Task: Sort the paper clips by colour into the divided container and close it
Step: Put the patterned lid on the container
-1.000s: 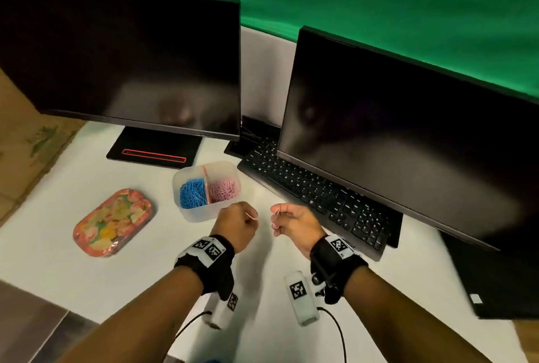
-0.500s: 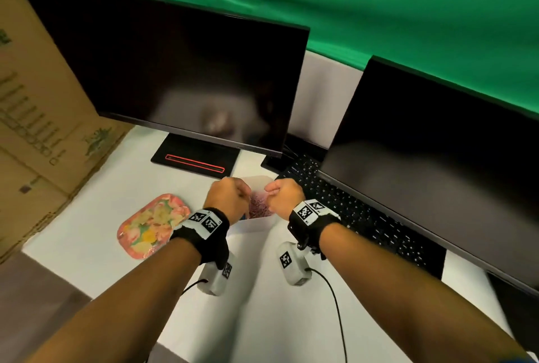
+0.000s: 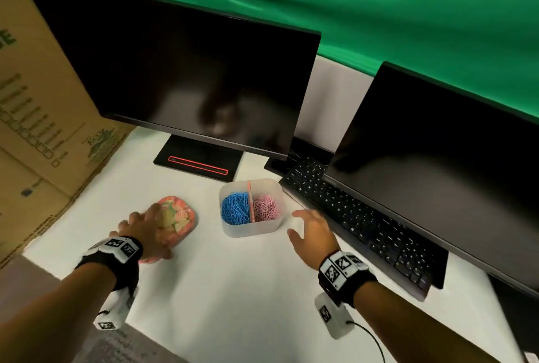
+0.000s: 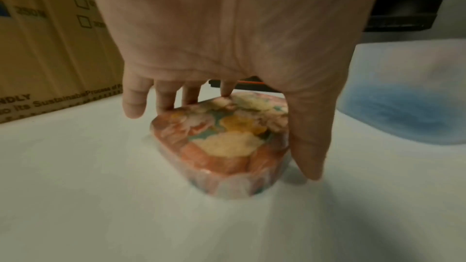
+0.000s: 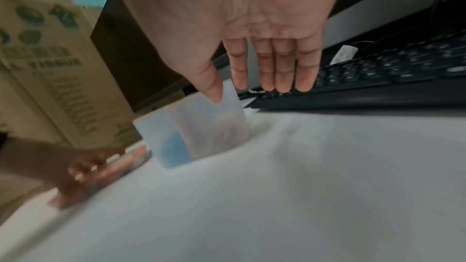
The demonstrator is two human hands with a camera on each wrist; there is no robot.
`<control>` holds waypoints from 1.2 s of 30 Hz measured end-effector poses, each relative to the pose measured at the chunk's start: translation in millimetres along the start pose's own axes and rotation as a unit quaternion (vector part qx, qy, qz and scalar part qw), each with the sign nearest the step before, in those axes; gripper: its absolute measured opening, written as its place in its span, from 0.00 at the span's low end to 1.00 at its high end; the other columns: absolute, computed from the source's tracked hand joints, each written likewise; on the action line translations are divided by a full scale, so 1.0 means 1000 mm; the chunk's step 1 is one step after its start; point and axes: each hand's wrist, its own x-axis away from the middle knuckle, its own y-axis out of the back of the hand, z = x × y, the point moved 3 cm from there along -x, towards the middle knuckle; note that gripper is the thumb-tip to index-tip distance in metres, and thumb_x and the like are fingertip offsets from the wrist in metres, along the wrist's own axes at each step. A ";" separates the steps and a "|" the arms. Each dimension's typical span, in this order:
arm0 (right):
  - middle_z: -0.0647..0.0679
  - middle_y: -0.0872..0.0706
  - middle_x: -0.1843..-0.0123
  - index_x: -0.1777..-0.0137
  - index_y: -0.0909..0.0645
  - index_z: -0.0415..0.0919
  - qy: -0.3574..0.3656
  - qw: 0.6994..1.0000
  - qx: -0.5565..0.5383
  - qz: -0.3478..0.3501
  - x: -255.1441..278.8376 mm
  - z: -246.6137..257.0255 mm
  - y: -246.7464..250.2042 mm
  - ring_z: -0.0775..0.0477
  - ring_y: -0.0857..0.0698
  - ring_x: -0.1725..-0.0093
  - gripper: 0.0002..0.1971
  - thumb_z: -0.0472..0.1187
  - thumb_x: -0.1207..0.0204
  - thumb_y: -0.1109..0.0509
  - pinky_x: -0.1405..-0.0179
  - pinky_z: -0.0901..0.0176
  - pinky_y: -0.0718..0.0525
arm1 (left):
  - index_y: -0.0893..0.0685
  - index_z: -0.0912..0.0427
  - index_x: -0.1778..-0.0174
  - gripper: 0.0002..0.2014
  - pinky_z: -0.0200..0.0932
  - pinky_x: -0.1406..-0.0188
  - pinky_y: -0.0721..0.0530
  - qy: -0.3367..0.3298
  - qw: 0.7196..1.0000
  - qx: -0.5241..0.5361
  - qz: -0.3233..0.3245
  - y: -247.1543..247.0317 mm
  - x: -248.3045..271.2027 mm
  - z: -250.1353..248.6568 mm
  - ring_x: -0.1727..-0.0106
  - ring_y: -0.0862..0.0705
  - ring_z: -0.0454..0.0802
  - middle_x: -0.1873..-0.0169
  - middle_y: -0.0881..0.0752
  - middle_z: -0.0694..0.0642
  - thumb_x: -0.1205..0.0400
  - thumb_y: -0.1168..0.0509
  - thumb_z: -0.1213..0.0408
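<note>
- Left hand (image 4: 227,51) curls over the flowered lid (image 4: 224,138), thumb and fingers gripping opposite edges: light, stiff, likely slick plastic
- Right hand (image 3: 313,230) spread, holding nothing, beside the container (image 3: 252,227)

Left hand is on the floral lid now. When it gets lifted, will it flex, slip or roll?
The floral lid looks shallow and flat-lying, so rolling seems unlikely. Its thin, glossy rim may flex and slip a little. The left hand spans it edge to edge, so it is probably light.
</note>
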 end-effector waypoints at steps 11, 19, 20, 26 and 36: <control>0.51 0.25 0.29 0.28 0.29 0.50 -0.040 0.996 0.049 0.063 0.044 -0.040 -0.010 0.48 0.26 0.31 0.23 0.49 0.22 0.34 0.30 0.53 0.25 | 0.43 0.40 0.25 0.53 0.60 0.39 0.23 -0.087 0.988 0.095 -0.087 0.066 0.007 -0.048 0.32 0.33 0.67 0.33 0.33 0.61 0.44 0.20 0.45; 0.51 0.26 0.29 0.27 0.29 0.50 -0.013 0.999 0.025 0.018 0.029 -0.015 0.012 0.47 0.25 0.31 0.23 0.50 0.22 0.34 0.33 0.55 0.24 | 0.48 0.39 0.22 0.58 0.58 0.34 0.24 -0.271 0.959 0.000 -0.086 0.074 0.036 -0.151 0.33 0.33 0.62 0.33 0.35 0.55 0.46 0.22 0.44; 0.50 0.26 0.29 0.27 0.30 0.50 -0.008 1.000 0.022 0.013 0.026 -0.011 0.016 0.47 0.24 0.31 0.23 0.49 0.22 0.34 0.34 0.56 0.24 | 0.48 0.40 0.21 0.59 0.58 0.33 0.24 -0.282 0.956 -0.017 -0.079 0.070 0.038 -0.159 0.33 0.33 0.62 0.33 0.35 0.55 0.46 0.23 0.42; 0.47 0.26 0.31 0.26 0.33 0.51 0.019 1.000 -0.003 0.004 0.001 0.016 0.034 0.42 0.22 0.33 0.27 0.47 0.24 0.32 0.35 0.48 0.21 | 0.49 0.41 0.21 0.60 0.60 0.35 0.22 -0.294 0.953 -0.062 -0.037 0.053 0.038 -0.176 0.30 0.35 0.63 0.32 0.35 0.55 0.46 0.23 0.42; 0.40 0.19 0.35 0.22 0.35 0.51 -0.011 0.995 0.008 0.097 -0.041 0.056 0.026 0.37 0.21 0.35 0.32 0.48 0.26 0.30 0.36 0.51 0.19 | 0.51 0.37 0.21 0.60 0.63 0.38 0.20 -0.299 0.950 -0.084 -0.017 0.054 0.040 -0.176 0.30 0.35 0.63 0.32 0.36 0.52 0.45 0.21 0.47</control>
